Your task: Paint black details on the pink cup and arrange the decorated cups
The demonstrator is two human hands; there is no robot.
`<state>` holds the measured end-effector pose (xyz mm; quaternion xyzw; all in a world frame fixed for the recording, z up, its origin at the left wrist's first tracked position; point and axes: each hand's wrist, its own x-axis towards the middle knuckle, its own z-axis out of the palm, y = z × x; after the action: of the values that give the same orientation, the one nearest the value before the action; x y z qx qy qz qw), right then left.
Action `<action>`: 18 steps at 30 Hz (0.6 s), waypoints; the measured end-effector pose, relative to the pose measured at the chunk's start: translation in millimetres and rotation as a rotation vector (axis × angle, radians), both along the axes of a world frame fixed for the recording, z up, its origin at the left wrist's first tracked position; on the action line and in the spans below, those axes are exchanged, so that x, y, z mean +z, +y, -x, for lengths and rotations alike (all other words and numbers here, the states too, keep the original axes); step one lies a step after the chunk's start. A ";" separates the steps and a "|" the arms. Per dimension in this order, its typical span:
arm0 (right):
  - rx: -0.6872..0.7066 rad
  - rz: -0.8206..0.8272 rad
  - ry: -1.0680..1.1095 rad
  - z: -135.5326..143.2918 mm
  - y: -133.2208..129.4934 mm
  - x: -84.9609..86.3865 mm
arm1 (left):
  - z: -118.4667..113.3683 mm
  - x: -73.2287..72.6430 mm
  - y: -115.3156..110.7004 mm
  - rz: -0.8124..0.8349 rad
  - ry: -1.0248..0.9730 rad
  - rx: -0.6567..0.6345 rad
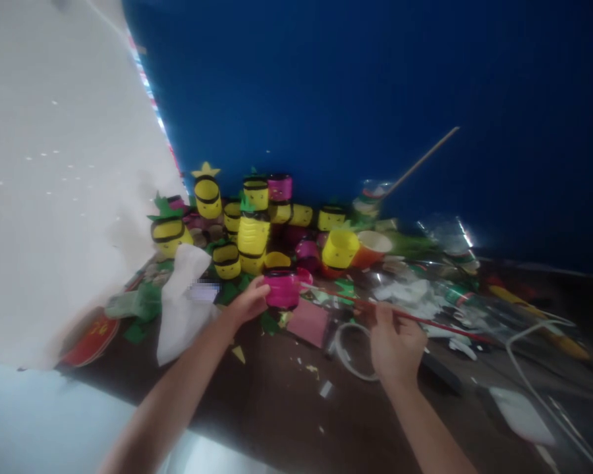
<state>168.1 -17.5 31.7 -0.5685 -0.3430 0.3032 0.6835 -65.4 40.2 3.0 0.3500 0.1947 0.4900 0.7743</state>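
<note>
My left hand (251, 299) is closed on the side of a shiny magenta cup (282, 289), which looks like a cut-off plastic bottle with a dark rim. In my right hand (398, 339) is a long, thin red paintbrush (445, 325), pinched between the fingers. Its pale tip reaches the right side of the cup; blur hides whether it touches. Just behind the cup stand several yellow cups with black bands and small faces, among them a bright yellow one (340, 249). Below the cup lies a pink square sheet (308, 322).
A white cloth or bag (180, 313) stands left of my left arm, near a red round container (89, 339). Clear plastic bottles (459, 293) and crumpled scraps crowd the right. A tape roll (343, 352) and white cable (516, 359) lie on the dark table (277, 401).
</note>
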 end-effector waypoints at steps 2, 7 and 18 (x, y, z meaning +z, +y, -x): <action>-0.001 -0.013 0.005 -1.2 1.7 -1.4 | 1.4 -1.5 -0.1 -0.009 -0.002 -0.025; 0.011 -0.100 0.112 -7.0 7.9 -3.4 | 4.1 -7.5 -0.1 0.020 -0.042 -0.010; 0.362 -0.200 0.098 0.0 -6.2 10.5 | 3.0 -10.8 1.6 0.057 -0.056 0.018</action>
<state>168.1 -23.7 42.2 -0.4116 -0.4342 0.4127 0.6869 -68.4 41.8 -7.8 0.3121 0.1900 0.5009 0.7846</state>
